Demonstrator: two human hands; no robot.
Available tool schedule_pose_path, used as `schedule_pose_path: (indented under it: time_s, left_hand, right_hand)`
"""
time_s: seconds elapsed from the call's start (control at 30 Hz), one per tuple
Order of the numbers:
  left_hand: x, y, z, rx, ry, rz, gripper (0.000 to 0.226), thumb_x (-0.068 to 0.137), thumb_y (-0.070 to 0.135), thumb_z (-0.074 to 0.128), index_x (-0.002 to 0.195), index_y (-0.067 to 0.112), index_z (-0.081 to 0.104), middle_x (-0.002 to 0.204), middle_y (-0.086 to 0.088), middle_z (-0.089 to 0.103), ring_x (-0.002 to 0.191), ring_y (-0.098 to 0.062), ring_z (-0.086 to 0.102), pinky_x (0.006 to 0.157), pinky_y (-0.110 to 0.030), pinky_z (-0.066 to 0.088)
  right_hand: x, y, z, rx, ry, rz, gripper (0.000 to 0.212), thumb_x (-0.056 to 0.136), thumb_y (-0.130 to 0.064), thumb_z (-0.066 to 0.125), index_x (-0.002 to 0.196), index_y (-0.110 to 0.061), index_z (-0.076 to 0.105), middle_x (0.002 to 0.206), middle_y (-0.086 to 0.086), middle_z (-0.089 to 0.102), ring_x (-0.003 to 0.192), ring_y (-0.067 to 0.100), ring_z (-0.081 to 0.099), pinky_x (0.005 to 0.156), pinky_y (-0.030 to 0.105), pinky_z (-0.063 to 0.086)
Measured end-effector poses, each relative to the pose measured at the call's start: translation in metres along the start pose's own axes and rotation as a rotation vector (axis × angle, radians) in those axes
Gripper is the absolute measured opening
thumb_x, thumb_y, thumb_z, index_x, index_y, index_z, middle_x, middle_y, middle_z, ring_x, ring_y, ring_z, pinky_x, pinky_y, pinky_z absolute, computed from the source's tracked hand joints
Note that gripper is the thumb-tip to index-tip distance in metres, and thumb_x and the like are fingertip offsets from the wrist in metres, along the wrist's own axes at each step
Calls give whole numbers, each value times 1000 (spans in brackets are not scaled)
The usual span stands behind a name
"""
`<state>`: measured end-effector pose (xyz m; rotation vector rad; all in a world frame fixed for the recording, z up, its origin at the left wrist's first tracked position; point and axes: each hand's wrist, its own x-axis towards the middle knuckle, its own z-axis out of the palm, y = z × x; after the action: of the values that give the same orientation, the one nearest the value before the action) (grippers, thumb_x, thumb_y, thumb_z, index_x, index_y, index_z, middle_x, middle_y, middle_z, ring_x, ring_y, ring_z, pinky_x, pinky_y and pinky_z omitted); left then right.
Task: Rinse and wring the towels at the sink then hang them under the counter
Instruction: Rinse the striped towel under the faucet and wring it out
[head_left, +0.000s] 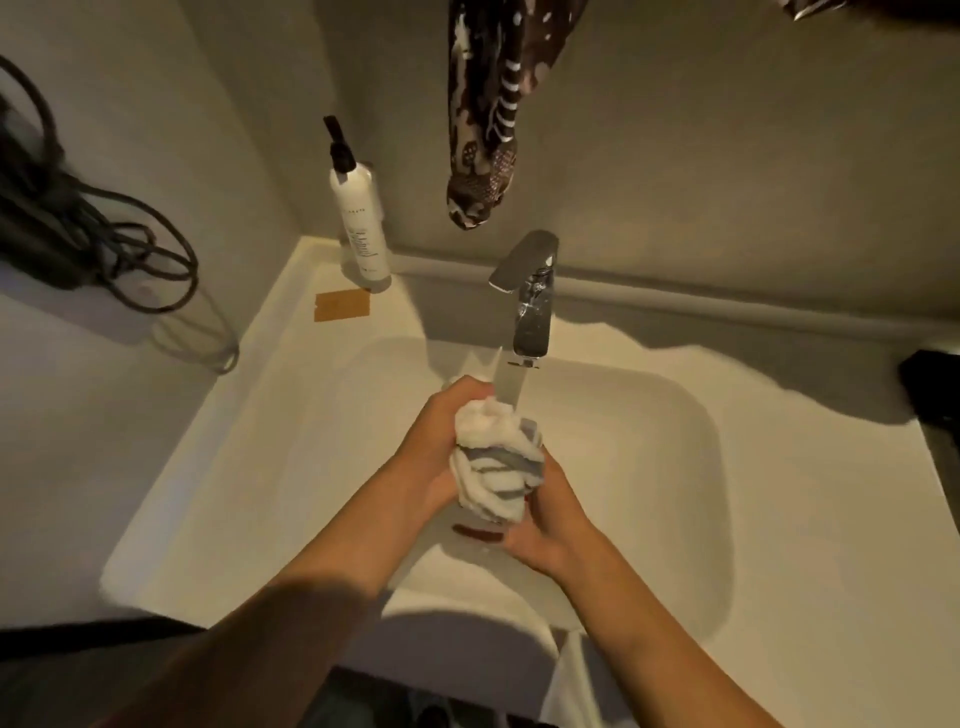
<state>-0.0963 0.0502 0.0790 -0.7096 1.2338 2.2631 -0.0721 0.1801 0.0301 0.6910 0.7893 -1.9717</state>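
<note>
Both hands are closed around one bunched white towel with grey stripes (496, 457), held over the basin of the white sink (691, 467) directly under the stream from the chrome faucet (530, 301): the left hand (441, 447) wraps the upper part from the left, the right hand (545, 525) cups and squeezes the lower end. The step in hand looks like rinsing, on the edge of wringing. To do it well, the cloth should be loosened and turned so water reaches the inner folds, since a tight wad stays soapy in the middle; then the two fists should twist in opposite directions low in the basin, so the runoff falls inside and not onto the rim. The sink surround is a smooth, pale counter (831, 519), likely slippery when wet. At the back left corner stands a white pump bottle (358, 218), with a small tan card (342, 305) lying flat just beside its base. A dark patterned cloth (488, 119) hangs against the wall above the faucet. Dark coiled cables (104, 244) lie on the ledge to the left, well apart from the basin, and splashes should be kept from them. The light is dim and warm.
</note>
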Motion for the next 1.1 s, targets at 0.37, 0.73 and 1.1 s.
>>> schedule_pose_path:
  time_s: [0.37, 0.73, 1.1]
  left_hand:
    - [9, 23, -10, 475, 17, 174, 16, 69, 2, 69, 72, 16, 61, 77, -18, 66, 78, -29, 66, 78, -39, 52]
    - [26, 16, 8, 557, 178, 187, 19, 82, 0, 69, 74, 15, 60, 61, -4, 62, 53, -19, 61, 61, -29, 54]
    - [61, -23, -6, 856, 478, 111, 8, 83, 10, 60, 87, 12, 67, 94, -11, 71, 91, -29, 67, 73, -26, 50]
  right_hand:
    - [3, -11, 31, 208, -467, 91, 81, 56, 2, 93, 128, 0, 55, 114, 30, 67, 96, 47, 69, 64, 53, 62]
    - [3, -19, 27, -429, -158, -106, 30, 81, 4, 71, 103, -5, 53, 71, 15, 53, 50, 17, 50, 36, 18, 34]
    - [45, 11, 13, -1344, 343, -430, 21, 85, -30, 68, 102, -18, 68, 89, 0, 71, 78, 20, 67, 60, 23, 44]
